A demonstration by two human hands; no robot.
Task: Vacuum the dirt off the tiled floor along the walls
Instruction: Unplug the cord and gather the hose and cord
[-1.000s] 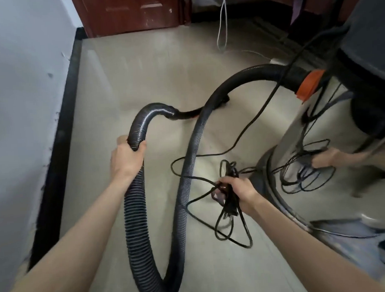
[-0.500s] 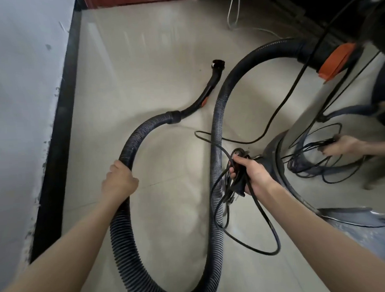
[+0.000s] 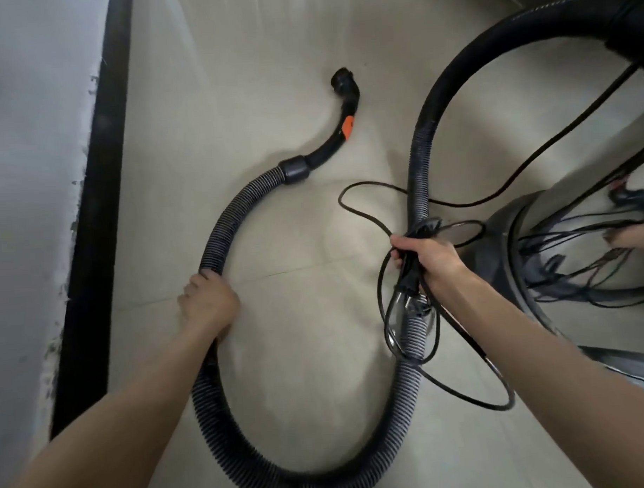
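Vacuum hose (image 3: 218, 233) loops across the tiled floor (image 3: 270, 63), your left hand (image 3: 207, 302) wrapped round it. Your right hand (image 3: 428, 258) grips the bundled black cord (image 3: 409, 273). Can't spot any readable writing, just an orange tab on the nozzle (image 3: 341, 115).

Head view, steeply down, near floor (image 3: 289, 80)
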